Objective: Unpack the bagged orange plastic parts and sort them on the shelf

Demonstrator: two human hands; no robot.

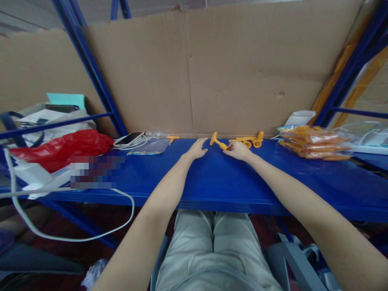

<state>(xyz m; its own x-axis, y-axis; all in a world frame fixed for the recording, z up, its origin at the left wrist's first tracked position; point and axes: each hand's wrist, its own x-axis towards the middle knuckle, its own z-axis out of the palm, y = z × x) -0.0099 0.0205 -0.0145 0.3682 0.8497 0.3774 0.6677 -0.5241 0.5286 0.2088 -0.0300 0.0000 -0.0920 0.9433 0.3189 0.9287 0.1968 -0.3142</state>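
Observation:
My left hand (197, 148) lies flat on the blue shelf (212, 182) with its fingers stretched out and nothing in it. My right hand (238, 150) is closed in a pinch on one end of an orange plastic piece (217, 141) whose T-shaped end points up and left. Just behind it a small heap of more orange plastic pieces (250, 141) lies against the cardboard wall. One lone orange T-piece (173, 138) sits further left on the shelf.
Clear bags filled with orange parts (313, 142) lie at the right. A phone with white cable (131, 138), a flat clear bag (148, 146) and a red plastic bag (60, 149) lie at the left. Cardboard (197, 72) backs the shelf, blue uprights (87, 60) flank it.

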